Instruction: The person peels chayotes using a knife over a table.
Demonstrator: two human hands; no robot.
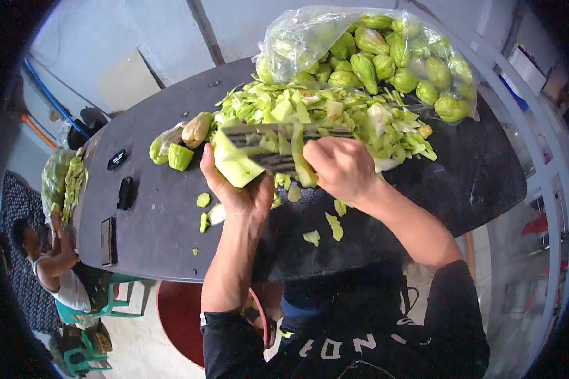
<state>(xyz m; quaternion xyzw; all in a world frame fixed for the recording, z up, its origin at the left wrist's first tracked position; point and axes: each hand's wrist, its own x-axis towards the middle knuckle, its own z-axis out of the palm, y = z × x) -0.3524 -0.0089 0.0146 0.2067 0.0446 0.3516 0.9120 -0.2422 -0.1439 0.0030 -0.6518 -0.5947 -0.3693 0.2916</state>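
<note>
My left hand (pixel 245 197) is wrapped round a pale green peeled chayote (pixel 235 165), with its cut flat end facing me. In my right hand (pixel 342 169) is a broad-bladed knife, its blade (pixel 273 149) blurred and lying across the chayote's upper side. A curved strip of green peel (pixel 301 158) hangs over the blade near my right fingers. Just beyond both hands spreads a heap of peelings (pixel 259 104). To the left of it lie a brownish chayote (pixel 197 129) and a cut green piece (pixel 181 157). Loose scraps (pixel 334 226) are scattered below my hands.
A clear plastic bag of whole chayotes (pixel 368 60) stands at the back of the dark table (pixel 158 246). Several small black items (pixel 126 192) lie on the left. A red basin (pixel 178 325) sits under the front edge. Another person (pixel 57 265) sits at far left.
</note>
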